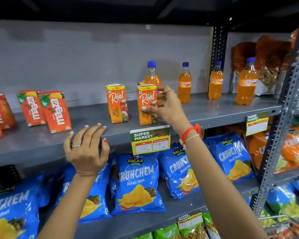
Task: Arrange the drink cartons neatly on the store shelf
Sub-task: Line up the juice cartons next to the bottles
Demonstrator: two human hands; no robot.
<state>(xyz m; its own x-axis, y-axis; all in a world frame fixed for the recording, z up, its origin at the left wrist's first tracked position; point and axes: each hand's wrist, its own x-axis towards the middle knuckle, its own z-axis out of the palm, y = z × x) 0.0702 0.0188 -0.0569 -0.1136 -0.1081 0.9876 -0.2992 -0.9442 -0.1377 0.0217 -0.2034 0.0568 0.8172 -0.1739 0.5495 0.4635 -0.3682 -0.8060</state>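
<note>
On the grey shelf (86,135) stand two orange Real apple cartons. My right hand (167,107) grips the right Real carton (146,102) upright near the front edge, thumb on its front, fingers around its right side. Another carton shows partly behind it. The left Real carton (117,104) stands free a little to the left. Further left are red Maaza cartons (56,112), tilted, with more (0,111) at the frame's edge. My left hand (86,149) hovers in front of the shelf edge, fingers spread, holding nothing.
Orange Fanta bottles (184,83) stand along the back right of the shelf. A price tag (150,140) hangs from the shelf edge below the held carton. Blue Crunchem wafer bags (136,183) fill the shelf below. A metal upright (283,118) stands at right.
</note>
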